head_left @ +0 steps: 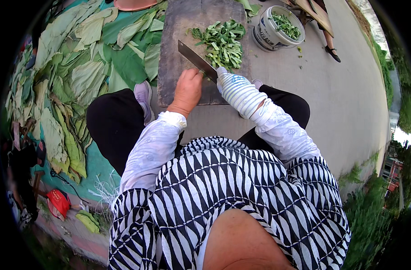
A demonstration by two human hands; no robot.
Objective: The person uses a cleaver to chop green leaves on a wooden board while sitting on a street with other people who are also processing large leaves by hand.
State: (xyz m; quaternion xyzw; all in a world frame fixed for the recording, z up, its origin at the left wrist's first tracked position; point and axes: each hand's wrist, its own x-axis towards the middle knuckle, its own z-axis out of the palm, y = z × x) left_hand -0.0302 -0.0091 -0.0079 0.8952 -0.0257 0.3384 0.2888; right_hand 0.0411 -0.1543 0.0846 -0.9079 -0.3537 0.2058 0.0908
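Over the wooden board (180, 24), our gloved right hand (234, 87) clamps a cleaver (197, 60); our left hand (187, 88) curls beside it, its hold unclear. Chopped greens (224, 44) lie ahead.

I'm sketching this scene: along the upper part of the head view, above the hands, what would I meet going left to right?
Leaf pile → chopped greens → bucket → black shoe.

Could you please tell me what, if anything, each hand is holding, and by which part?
The gloved right hand grips a knife at its handle end, hidden within the grip. Whether the bare left hand holds anything cannot be told.
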